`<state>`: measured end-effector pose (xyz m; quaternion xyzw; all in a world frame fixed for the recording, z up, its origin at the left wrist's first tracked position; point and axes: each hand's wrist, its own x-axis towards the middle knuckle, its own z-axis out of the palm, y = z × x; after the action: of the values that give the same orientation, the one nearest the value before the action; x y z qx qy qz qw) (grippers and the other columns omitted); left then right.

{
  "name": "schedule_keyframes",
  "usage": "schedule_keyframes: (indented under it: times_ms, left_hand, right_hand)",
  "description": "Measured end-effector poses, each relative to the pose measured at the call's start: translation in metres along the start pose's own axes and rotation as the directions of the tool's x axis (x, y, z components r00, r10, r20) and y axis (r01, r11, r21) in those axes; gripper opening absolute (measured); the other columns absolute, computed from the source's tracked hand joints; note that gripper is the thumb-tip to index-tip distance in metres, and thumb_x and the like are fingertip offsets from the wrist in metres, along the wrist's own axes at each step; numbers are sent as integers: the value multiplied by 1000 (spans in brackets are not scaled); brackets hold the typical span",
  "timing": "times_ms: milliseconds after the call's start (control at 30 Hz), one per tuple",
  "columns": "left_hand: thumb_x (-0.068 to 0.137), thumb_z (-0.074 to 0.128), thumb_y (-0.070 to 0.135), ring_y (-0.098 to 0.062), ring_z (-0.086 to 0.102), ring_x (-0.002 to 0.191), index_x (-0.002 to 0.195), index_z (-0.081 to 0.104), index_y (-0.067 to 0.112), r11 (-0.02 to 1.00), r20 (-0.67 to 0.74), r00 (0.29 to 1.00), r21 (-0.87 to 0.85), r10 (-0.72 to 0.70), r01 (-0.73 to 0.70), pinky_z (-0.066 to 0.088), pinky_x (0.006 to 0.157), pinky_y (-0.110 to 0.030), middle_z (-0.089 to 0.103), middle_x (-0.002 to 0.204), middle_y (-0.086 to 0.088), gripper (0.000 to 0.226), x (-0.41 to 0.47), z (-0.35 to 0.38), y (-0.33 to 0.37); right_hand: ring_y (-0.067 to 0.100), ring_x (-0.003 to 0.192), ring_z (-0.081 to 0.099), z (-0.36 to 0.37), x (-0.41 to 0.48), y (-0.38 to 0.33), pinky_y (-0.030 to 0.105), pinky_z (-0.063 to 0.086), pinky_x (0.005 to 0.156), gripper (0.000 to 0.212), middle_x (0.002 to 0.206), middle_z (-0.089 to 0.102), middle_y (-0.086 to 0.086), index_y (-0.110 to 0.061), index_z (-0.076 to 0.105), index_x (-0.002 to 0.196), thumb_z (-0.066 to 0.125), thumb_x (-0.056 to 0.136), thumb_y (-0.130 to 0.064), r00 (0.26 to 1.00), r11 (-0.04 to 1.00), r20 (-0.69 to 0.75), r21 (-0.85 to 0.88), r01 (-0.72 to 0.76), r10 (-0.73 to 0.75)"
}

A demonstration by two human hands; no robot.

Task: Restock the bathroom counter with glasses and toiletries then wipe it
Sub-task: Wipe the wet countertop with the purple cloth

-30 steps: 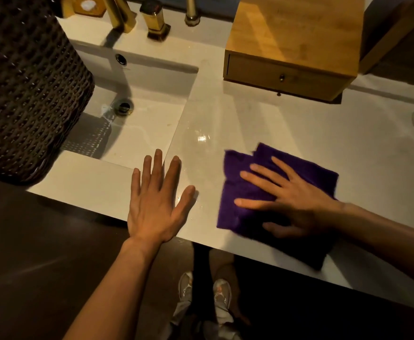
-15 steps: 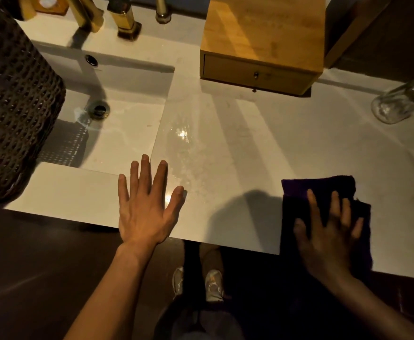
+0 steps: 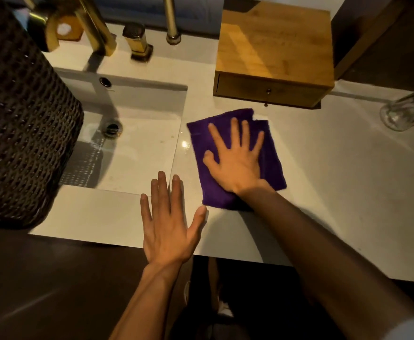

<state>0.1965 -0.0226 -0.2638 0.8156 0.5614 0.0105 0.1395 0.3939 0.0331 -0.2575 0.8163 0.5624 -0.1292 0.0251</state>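
So the pale stone table (image 3: 323, 173) takes up most of the view, with the sunken white rectangular sink (image 3: 132, 143) on its left side. The sink basin looks empty apart from the drain. A big dark woven basket (image 3: 22, 123) sits at the left edge; can't see what's inside it. Behind is a light bamboo box with a small drawer (image 3: 274, 55), drawer closed, so contents are anyone's guess. Gold faucet fittings (image 3: 137, 42) line the back.

Progress-wise I'd say we're in the wiping part: the folded purple cloth (image 3: 272, 165) lies flat on the table just right of the sink, in front of the box. The clear drinking glasses (image 3: 407, 111) on the far right look restocked and seem empty. No toiletries visible, maybe in the drawer.

Right hand (image 3: 235, 158) is pressed flat on the cloth, fingers spread, not pinching it. Left hand (image 3: 166, 224) is flat and open on the table's front edge, holding nothing.
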Motion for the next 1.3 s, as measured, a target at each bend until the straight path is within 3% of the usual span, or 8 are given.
schedule_keyframes:
  times_ms: [167, 267, 400, 567, 767, 1000, 1133, 1300]
  left_hand:
    - [92, 1, 74, -22, -3, 157, 161, 2, 21, 999, 9, 1000, -32, 14, -14, 12, 127, -53, -4, 170, -7, 87, 1, 2, -2]
    - [91, -4, 74, -23, -4, 157, 161, 4, 21, 1000, 49, 999, 24, 17, -18, 10, 126, -54, -4, 170, -6, 88, 2, 0, -2]
    - [89, -8, 75, -22, -8, 157, 161, 5, 23, 999, 96, 995, 48, 16, -20, 4, 126, -55, -5, 170, -4, 90, 4, 0, -1]
    - [90, -4, 75, -22, -3, 157, 161, 11, 23, 999, 68, 997, 33, 29, -31, 4, 126, -55, 1, 170, -5, 89, 1, -1, 1]
    - [92, 3, 74, -22, 0, 157, 159, 12, 24, 999, 24, 999, -17, 39, -38, 8, 126, -56, 3, 170, -4, 85, -4, -6, 5]
    - [92, 3, 74, -22, -7, 157, 159, 10, 39, 995, 71, 994, 46, 83, -86, 4, 125, -59, -3, 170, 0, 76, -6, -6, 5]
    - [91, 4, 74, -21, -4, 157, 157, 7, 46, 994, 86, 991, 43, 100, -104, 0, 124, -60, -6, 170, 7, 72, -8, -9, 10]
    - [91, 11, 74, -18, -2, 157, 155, 11, 50, 994, 108, 991, 60, 84, -90, -2, 123, -60, -2, 170, 10, 68, -8, -6, 12]
  right_hand:
    - [31, 152, -6, 6, -60, 35, 63, -5, 117, 67, 165, -1, 8, -46, 8, 153, 31, 92, -62, 875, 866, 77, -125, 484, -477]
    - [31, 152, 6, 16, -120, 103, 63, 3, 117, 69, 164, 13, 7, -46, 25, 150, 49, 86, -58, 854, 849, 43, -91, 520, -518]
    - [33, 150, 14, 13, -136, 197, 68, 13, 113, 73, 162, 22, 10, -56, 13, 148, 40, 80, -60, 999, 997, -30, -77, 20, -23]
    - [33, 151, -3, -7, -44, 181, 67, 0, 115, 70, 165, 3, 6, -45, 7, 152, 18, 85, -65, 892, 894, -57, 44, -446, 448]
    - [35, 151, -1, -2, -19, 75, 68, -2, 114, 68, 165, 6, 9, -45, 13, 152, 28, 88, -63, 997, 1000, -73, -7, -14, 13]
    - [26, 152, -8, 21, -118, 86, 62, -4, 117, 66, 166, -2, 4, -49, 8, 152, 31, 92, -63, 865, 864, 22, -45, 502, -501]
    - [25, 153, 0, 20, -135, 167, 60, -1, 118, 68, 166, 6, 1, -51, 13, 151, 36, 88, -65, 932, 932, -21, -32, 360, -361]
    - [27, 152, 8, 13, -125, 268, 60, 4, 118, 71, 165, 12, 2, -51, 14, 150, 31, 83, -68, 991, 993, -69, -6, -117, 117]
